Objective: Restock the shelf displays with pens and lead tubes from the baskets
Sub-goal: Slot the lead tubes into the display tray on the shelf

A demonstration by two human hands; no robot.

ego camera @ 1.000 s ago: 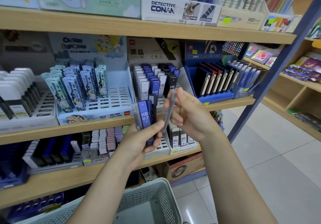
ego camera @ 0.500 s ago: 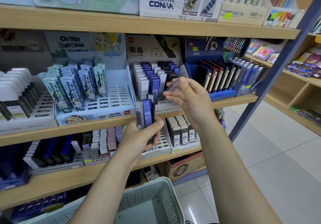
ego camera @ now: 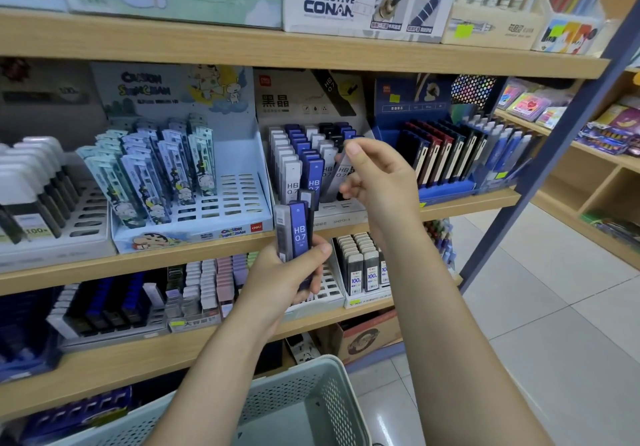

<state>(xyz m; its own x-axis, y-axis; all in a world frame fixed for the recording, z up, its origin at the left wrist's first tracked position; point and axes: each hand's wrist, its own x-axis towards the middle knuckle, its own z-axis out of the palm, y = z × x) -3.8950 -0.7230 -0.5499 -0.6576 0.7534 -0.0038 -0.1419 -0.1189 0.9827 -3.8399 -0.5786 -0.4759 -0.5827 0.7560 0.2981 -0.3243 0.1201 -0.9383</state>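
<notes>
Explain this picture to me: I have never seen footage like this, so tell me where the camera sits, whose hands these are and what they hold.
The camera is worn on a person's head and looks down at their own bare hands before a stationery shelf. The left hand grips a small bundle of lead tubes marked HB 0.7. The right hand pinches a single pale tube at the grey display box, which holds rows of like tubes. A perforated basket sits below, by the arms.
</notes>
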